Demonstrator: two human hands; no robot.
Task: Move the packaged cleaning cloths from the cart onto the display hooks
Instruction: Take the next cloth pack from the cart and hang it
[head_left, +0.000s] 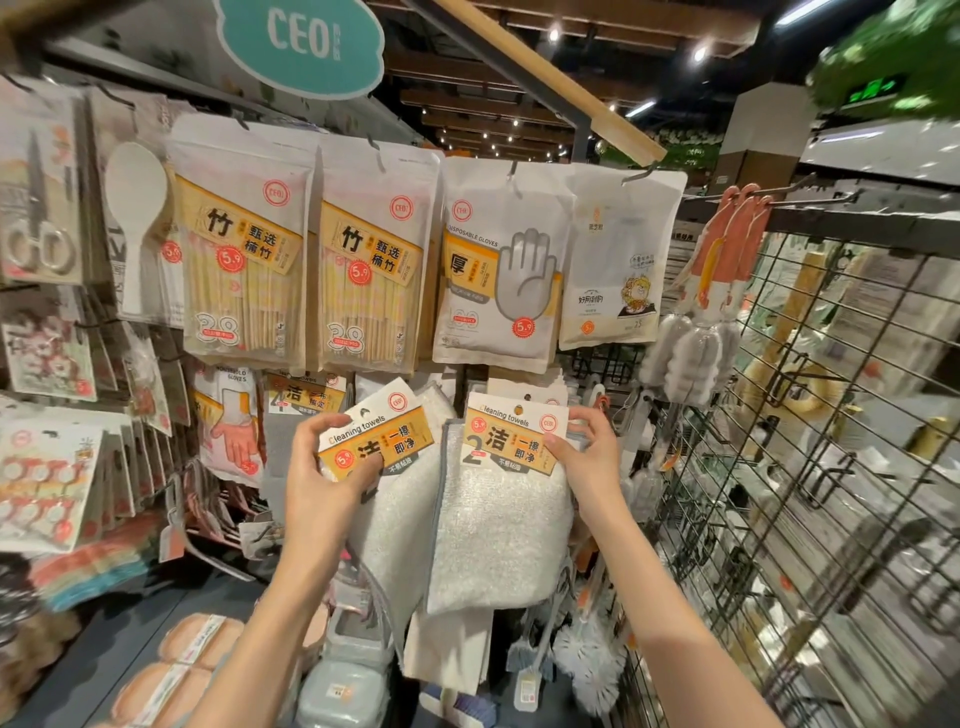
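Observation:
My left hand (324, 467) grips the orange and white header card of a tilted pack of white cleaning cloths (400, 499). To its right, a second pack of cleaning cloths (498, 519) hangs upright in front of more packs of the same kind. My right hand (584, 447) pinches the right edge of that pack's header card, near its hanging hole. The hook itself is hidden behind the card. The cart is out of view.
Bags of bamboo sticks (244, 244) and disposable gloves (498, 265) hang on the row above. A black wire grid panel (810, 415) with bottle brushes (691, 358) stands at the right. Brushes and sponges (192, 649) fill the lower shelves.

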